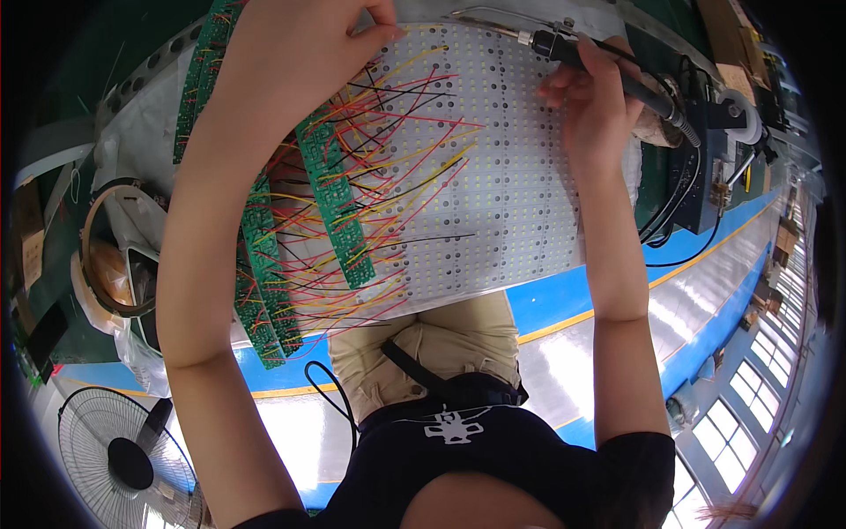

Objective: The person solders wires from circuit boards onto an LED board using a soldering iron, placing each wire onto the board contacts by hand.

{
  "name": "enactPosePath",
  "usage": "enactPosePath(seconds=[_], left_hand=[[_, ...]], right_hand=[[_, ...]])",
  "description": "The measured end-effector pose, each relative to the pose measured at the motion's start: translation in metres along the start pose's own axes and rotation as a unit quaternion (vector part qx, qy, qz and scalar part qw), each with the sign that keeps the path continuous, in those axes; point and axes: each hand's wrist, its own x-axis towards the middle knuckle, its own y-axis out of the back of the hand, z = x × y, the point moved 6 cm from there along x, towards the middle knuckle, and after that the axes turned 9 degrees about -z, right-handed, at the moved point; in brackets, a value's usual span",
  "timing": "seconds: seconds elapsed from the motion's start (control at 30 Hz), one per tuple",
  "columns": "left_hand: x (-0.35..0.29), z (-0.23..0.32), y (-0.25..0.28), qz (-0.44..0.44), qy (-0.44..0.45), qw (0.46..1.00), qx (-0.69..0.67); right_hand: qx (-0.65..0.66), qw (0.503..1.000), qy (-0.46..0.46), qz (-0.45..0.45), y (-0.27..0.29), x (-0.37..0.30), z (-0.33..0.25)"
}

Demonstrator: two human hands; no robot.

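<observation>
Right hand (592,106) is closed around the black-handled soldering iron (608,66), tip over the far edge of the large white perforated LED panel (493,176). Left hand (352,35) presses fingertips pinched on the panel beside red, yellow and black wires (388,150). Keep the tip steady and clear of neighbouring wires.

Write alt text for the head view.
A person's right hand holds a soldering iron over a white LED panel, while the left hand presses its far edge. Red, yellow and black wires link it to green circuit boards.
</observation>
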Motion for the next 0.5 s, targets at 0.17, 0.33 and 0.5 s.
enactPosePath(seconds=[0.17,0.33,0.5], left_hand=[[-0.002,-0.003,0.005,0.042,-0.012,0.999,-0.011],[-0.002,0.001,-0.002,0.065,-0.063,0.994,0.066],[-0.004,0.002,-0.004,0.059,-0.08,0.994,0.053]], right_hand=[[0.009,1.0,0.007,0.006,-0.002,-0.001,0.003],[0.006,1.0,0.025,0.0,-0.001,-0.001,0.004],[0.005,1.0,0.02,-0.005,-0.001,-0.002,0.003]])
